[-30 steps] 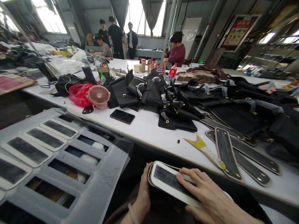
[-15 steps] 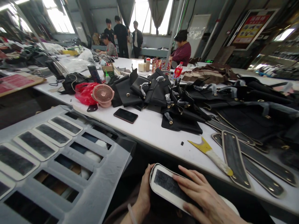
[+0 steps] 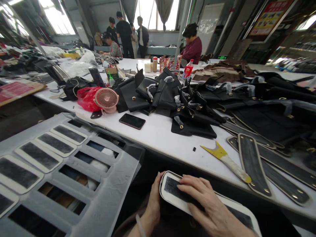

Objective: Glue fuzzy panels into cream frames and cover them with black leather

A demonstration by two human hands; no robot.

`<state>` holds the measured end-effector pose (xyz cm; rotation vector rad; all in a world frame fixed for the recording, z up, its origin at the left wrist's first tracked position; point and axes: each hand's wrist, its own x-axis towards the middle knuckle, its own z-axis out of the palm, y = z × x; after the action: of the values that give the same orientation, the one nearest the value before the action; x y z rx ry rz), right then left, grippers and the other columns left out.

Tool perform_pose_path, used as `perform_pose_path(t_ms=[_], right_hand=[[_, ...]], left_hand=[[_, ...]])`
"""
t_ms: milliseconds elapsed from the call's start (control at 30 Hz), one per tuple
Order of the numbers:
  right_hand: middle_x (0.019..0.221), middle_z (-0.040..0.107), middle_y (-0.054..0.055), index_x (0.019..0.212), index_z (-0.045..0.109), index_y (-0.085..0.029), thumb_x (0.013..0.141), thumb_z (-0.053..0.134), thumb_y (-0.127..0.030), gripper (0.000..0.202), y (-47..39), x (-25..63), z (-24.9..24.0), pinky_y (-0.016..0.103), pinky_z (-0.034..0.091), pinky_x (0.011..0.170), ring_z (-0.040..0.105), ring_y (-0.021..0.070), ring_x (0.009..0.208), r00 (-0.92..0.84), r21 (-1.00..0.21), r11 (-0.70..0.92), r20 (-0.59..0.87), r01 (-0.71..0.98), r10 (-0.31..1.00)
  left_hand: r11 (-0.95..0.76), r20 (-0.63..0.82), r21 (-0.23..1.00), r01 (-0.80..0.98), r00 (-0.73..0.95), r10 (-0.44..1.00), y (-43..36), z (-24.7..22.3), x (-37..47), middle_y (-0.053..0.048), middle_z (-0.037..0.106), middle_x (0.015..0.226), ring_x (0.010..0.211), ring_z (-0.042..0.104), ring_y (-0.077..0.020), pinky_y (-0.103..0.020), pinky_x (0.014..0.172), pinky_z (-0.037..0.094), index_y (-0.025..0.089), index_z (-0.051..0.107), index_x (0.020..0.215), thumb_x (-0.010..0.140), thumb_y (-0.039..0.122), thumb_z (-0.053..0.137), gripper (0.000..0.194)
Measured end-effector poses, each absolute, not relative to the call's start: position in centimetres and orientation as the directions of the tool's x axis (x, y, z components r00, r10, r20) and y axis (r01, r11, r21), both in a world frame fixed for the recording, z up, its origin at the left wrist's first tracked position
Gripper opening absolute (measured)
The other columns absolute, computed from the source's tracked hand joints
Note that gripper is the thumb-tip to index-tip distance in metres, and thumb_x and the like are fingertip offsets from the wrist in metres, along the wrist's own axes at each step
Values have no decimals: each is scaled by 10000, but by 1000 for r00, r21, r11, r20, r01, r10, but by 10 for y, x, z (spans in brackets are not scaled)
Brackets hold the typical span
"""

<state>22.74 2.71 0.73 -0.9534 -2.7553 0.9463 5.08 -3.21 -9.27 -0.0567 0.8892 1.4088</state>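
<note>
Low in the view, a long round-cornered panel (image 3: 171,185) with a white border and dark centre lies over a dark piece that I cannot make out fully. My left hand (image 3: 153,200) is closed round its near-left end, thumb along the edge. Across the top of the panel, my right hand (image 3: 203,200) lies with fingers stretched out, touching the dark centre and the border. The panel's right end shows beyond my right wrist. Similar white-bordered panels (image 3: 40,155) lie in a row on a grey slotted sheet (image 3: 103,194) to the left.
The white table (image 3: 158,131) holds a phone (image 3: 132,121), a pink fan (image 3: 106,98), a red plastic bag (image 3: 89,98) and a heap of black bags (image 3: 164,93). At right lie a yellow-headed tool (image 3: 225,161) and dark straps (image 3: 254,164). Several people stand or sit beyond.
My right hand has shifted slightly left and up along the panel, and more of the panel's right end shows. The left hand keeps its grip. The view has tilted a little.
</note>
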Motion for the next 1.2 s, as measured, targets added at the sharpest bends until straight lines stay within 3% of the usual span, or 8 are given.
perform_pose_path(t_ms=[100,267,400,500,667,1033,1200], right_hand=[[1448,478,-27,1296,556,-382,997,421,-281,343,32,216,9,592,339,1063,354,306,1377,-839,-518,683,-144,515,525],[1436,493,-40,1324,513,-365,943,484,-181,424,36,208,6,586,241,1088,374,304,1364,-865,-433,758,-118,487,488],[1482,423,-83,1373,443,-400,897,457,-98,564,35,205,4,563,83,1118,227,299,1428,-867,-390,787,-68,478,493],[1443,455,-91,1315,492,-428,911,491,-161,484,35,202,5,513,90,1114,169,269,1445,-865,-430,768,-68,475,497],[1302,572,-87,1118,617,-413,922,578,-268,247,33,186,3,509,115,1068,292,272,1383,-811,-491,691,-59,531,581],[1328,578,-55,1129,616,-342,845,580,-127,358,20,176,-8,512,80,1055,286,291,1378,-766,-472,688,38,552,641],[1343,567,-75,1090,631,-354,851,595,-175,300,18,175,-4,548,78,1058,278,312,1380,-736,-514,636,13,576,677]], left_hand=[[164,-531,502,-849,-153,833,-31,-89,49,-99,711,1085,1126,591,-317,-366,1037,376,148,736,1013,755,553,702,482],[164,-521,498,-852,-143,841,-31,-92,48,-89,710,1125,1216,549,-321,-402,1113,318,165,737,1046,772,510,702,442],[186,-522,510,-840,-131,843,-35,-98,45,-90,689,1200,1279,503,-309,-388,1148,282,167,724,1100,774,539,690,495],[208,-526,546,-811,-138,839,-40,-99,41,-81,658,1264,1324,459,-308,-385,1159,279,180,709,1142,807,519,659,479],[257,-560,525,-811,-103,822,-42,-101,37,-89,628,1310,1335,442,-335,-446,1155,287,172,681,1191,826,524,630,509],[247,-465,451,-858,11,885,-42,-99,36,-54,599,1353,1394,366,-266,-358,1179,236,204,667,1219,838,550,621,517],[276,-459,440,-854,51,887,-45,-94,29,-22,576,1382,1422,315,-246,-350,1185,218,242,663,1223,828,521,653,483]])
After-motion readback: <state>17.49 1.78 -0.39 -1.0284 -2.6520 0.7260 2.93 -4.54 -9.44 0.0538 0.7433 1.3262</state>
